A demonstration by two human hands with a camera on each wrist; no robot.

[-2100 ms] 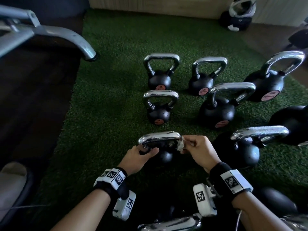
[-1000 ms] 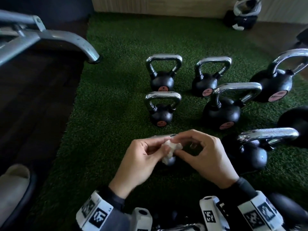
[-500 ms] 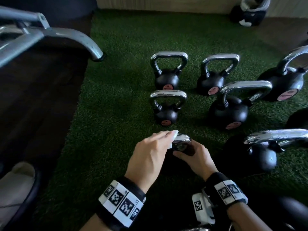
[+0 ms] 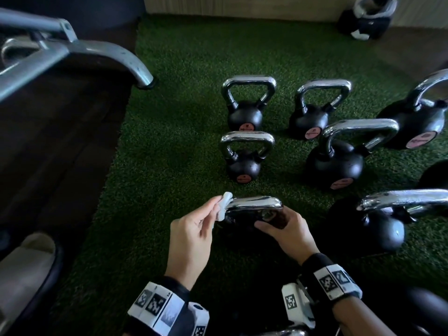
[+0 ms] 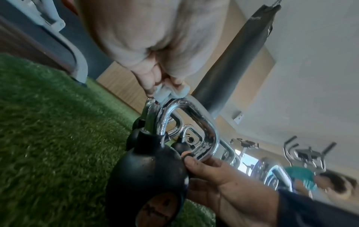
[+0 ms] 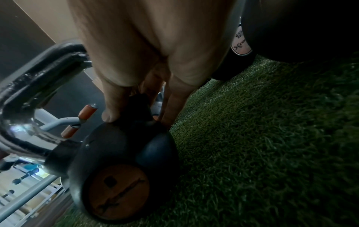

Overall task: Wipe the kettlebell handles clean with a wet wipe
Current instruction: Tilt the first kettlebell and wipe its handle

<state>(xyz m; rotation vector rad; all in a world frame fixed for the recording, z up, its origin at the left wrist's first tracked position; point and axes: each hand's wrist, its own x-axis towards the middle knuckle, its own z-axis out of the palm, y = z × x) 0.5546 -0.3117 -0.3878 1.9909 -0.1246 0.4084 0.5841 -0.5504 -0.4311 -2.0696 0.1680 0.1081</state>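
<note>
A small black kettlebell (image 4: 240,221) with a chrome handle (image 4: 254,204) stands on the green turf in front of me. My left hand (image 4: 215,209) pinches a crumpled white wet wipe (image 4: 226,200) against the handle's left corner. The left wrist view shows the wipe (image 5: 169,92) pressed on top of the handle's bend (image 5: 174,107). My right hand (image 4: 271,223) grips the kettlebell at the foot of the handle's right post. In the right wrist view its thumb (image 6: 110,110) lies on the black body (image 6: 124,169).
Several more chrome-handled kettlebells stand on the turf beyond and to the right, the nearest a small one (image 4: 244,161) and a big one (image 4: 388,224). A grey bench leg (image 4: 116,57) reaches over dark floor at the left. A pale shoe (image 4: 24,267) is at the lower left.
The wipe went from my right hand to my left. The left hand then slid it along the handle to the left corner, and the right hand took hold of the right post.
</note>
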